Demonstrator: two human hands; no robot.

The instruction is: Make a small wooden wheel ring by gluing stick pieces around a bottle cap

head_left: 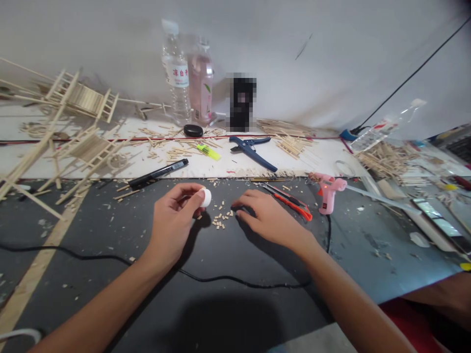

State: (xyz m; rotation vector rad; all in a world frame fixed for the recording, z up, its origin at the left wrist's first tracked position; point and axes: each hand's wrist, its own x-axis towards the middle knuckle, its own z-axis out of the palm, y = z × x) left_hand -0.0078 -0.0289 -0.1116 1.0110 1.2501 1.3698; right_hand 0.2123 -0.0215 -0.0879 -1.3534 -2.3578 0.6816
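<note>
Blk marker (159, 174) lies across the tabletop's (110, 220) back edge, L of ctr. My L hand (176, 208) pinches a white bottle cap (207, 197) btwn thumb & index, above the tabletop nr mid back edge. Cut wood bits (218, 226) lie scattered just R of it. My R hand (261, 213) has fingers bent, thumb apart from index; can't tell if tips touch the bits. Utility knife (294, 205) alongside; pink glue gun (327, 196) at back edge, twd R corner.

Bare forearms (114, 296) taper to slim, bare wrists (300, 240).

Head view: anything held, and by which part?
The left hand holds a white cap by its left edge. Whether the right hand, beside small wood pieces, holds one cannot be told.
</note>
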